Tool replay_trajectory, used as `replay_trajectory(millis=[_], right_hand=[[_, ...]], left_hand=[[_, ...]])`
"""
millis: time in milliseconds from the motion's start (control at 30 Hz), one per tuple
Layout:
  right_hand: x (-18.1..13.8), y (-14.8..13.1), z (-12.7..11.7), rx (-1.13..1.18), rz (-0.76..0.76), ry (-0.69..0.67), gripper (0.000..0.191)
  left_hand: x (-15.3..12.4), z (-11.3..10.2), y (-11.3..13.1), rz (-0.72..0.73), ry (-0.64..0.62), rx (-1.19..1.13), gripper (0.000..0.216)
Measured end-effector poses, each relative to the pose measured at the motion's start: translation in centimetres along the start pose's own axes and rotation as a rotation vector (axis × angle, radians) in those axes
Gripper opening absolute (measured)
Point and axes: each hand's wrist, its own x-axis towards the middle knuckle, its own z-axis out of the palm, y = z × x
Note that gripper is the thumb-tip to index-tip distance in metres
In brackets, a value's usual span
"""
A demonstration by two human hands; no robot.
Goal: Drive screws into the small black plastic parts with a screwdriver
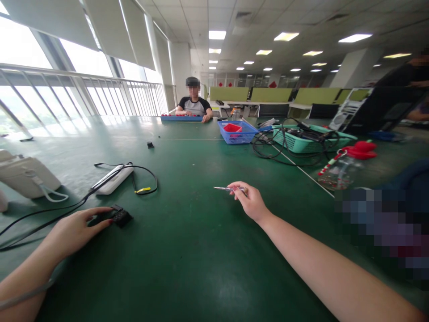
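My left hand (78, 230) is at the left of the green table, thumb and fingers pinching the near side of a small black block-shaped part (122, 217) that rests on the tabletop. What kind of part it is cannot be made out. Right of the middle, my right hand (250, 201) is closed around a small screwdriver (221, 188). Its thin metal shaft points left, roughly level and just above the table, while the fingers partly hide the clear-looking handle. The two hands are well apart.
A white power strip (114, 180) with black cables lies beyond my left hand, near a white case (28, 176). Farther off are another black piece (150, 145), a blue basket (236, 134), a cable-filled green basket (298, 142) and a red-lidded bottle (345, 172). Someone (194, 105) sits opposite.
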Motion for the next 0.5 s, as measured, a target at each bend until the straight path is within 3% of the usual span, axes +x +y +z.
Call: replay_trajectory(millis=[133, 233, 400, 500], right_hand=[[0.0, 0.0, 0.0, -0.005, -0.002, 0.001, 0.031], [0.0, -0.1, 0.0, -0.008, -0.002, 0.002, 0.03], [0.0, -0.1, 0.0, -0.022, -0.009, -0.01, 0.03], [0.0, 0.0, 0.0, -0.023, -0.011, -0.01, 0.03]], left_hand=[[-0.6, -0.2, 0.3, -0.016, 0.142, -0.136, 0.061], [-1.3, -0.1, 0.9, 0.091, 0.241, -0.201, 0.062], [-2.5, 0.1, 3.6, 0.306, 0.248, 0.03, 0.053], [-2.5, 0.2, 4.3, 0.312, 0.232, 0.079, 0.053]])
